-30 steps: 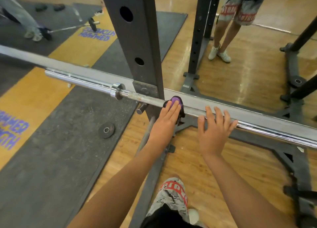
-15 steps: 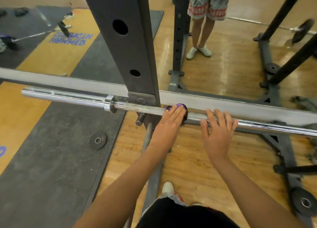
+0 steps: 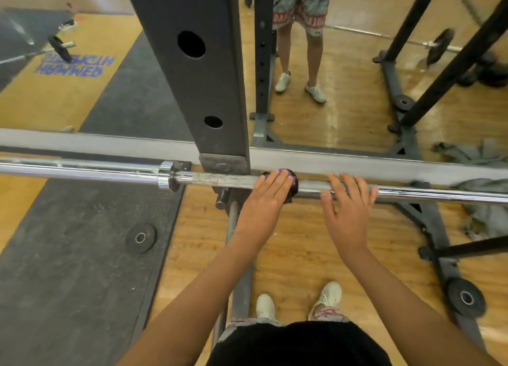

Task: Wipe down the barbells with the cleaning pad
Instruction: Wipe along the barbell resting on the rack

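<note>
A chrome barbell (image 3: 214, 179) lies level across the view, held in the black rack upright (image 3: 198, 90). Its shaft near the collar looks dull and rust-marked. My left hand (image 3: 264, 203) lies flat with straight fingers on a purple cleaning pad (image 3: 291, 179), pressing it onto the bar just right of the upright. Most of the pad is hidden under the fingers. My right hand (image 3: 346, 208) rests on the bar a little further right, fingers straight and spread, holding nothing.
A mirror behind the bar reflects legs and the rack. Small weight plates lie on the rubber mat (image 3: 140, 237) and by the rack's base (image 3: 466, 298). A grey cloth (image 3: 483, 211) lies on the wooden floor at right. My feet stand below the bar.
The view has tilted down and shifted, so the bar now runs level. Both hands stay in place on the bar, left on the pad, right beside it.
</note>
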Demonstrator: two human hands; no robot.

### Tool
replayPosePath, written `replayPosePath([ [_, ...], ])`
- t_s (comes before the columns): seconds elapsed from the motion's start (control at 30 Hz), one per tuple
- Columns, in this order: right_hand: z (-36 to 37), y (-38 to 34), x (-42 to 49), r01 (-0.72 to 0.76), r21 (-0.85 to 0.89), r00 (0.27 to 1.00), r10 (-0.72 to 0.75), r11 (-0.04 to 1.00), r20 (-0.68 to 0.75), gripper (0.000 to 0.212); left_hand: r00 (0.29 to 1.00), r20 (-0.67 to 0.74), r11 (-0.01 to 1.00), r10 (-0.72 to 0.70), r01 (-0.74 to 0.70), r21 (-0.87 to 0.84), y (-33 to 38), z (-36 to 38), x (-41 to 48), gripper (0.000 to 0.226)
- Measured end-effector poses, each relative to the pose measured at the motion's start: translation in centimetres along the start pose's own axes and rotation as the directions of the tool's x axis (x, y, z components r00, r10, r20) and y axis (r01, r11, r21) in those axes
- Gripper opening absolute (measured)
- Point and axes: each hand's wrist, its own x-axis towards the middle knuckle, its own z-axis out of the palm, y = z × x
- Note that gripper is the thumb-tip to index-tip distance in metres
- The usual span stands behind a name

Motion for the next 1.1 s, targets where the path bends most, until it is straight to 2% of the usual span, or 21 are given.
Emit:
replayPosePath([
  [0.1,-0.1,0.1,0.1,0.028,-0.017,1.000,-0.028,0.999,-0.006,0.041,0.998,0.038,0.998,0.052,-0.053,0.023,-1.5,-1.4,0.1,0.075],
  [0.17,-0.1,0.1,0.2,0.044,-0.029,0.999,-0.045,0.999,-0.019,0.041,0.992,0.120,0.999,0.047,-0.048,0.013,-3.0,-2.6,0.2,0.069],
  [0.23,-0.1,0.0,0.2,0.053,-0.037,0.998,-0.054,0.998,-0.031,0.041,0.989,0.137,0.998,0.054,-0.055,0.006,-4.5,-4.0,-0.2,0.066],
  [0.3,-0.2,-0.2,0.2,0.063,-0.042,0.997,-0.065,0.997,-0.045,0.041,0.990,0.113,0.996,0.089,-0.091,0.011,-5.6,-5.1,-1.0,0.067],
  [0.4,-0.1,-0.1,0.2,0.060,-0.051,0.997,-0.062,0.997,-0.038,0.042,0.974,0.202,0.989,0.108,-0.126,0.083,-6.5,-5.6,-2.5,0.073],
  [0.5,0.1,-0.2,0.1,0.048,-0.047,0.998,-0.049,0.998,-0.031,0.043,0.992,0.092,0.994,0.082,-0.088,0.066,-7.6,-5.1,-4.0,0.079],
  [0.6,0.2,-0.2,0.1,0.045,-0.045,0.998,-0.046,0.998,-0.037,0.042,0.998,0.039,0.999,-0.043,0.043,-0.013,-8.1,-5.0,-5.4,0.078],
  [0.73,0.3,-0.1,0.1,0.058,-0.046,0.997,-0.060,0.997,-0.041,0.042,0.970,-0.019,0.964,-0.241,0.237,-0.117,-9.4,-6.1,-6.1,0.071],
  [0.83,0.3,0.0,0.1,0.065,-0.034,0.997,-0.066,0.997,-0.050,0.041,0.957,-0.003,0.949,-0.290,0.288,-0.127,-10.1,-6.3,-6.3,0.070],
  [0.9,0.3,-0.1,0.2,0.064,-0.030,0.996,-0.065,0.998,-0.059,0.040,0.970,0.000,0.961,-0.242,0.240,-0.139,-9.4,-5.9,-6.4,0.075],
  [1.0,0.4,-0.2,0.1,0.052,-0.027,0.997,-0.054,0.998,-0.062,0.040,0.997,0.009,0.991,-0.080,0.081,-0.104,-9.1,-5.7,-6.5,0.079],
  [1.1,0.5,-0.2,0.0,0.058,-0.014,0.996,-0.059,0.998,-0.072,0.038,0.995,0.045,0.994,-0.094,0.096,-0.058,-10.6,-7.1,-6.3,0.078],
])
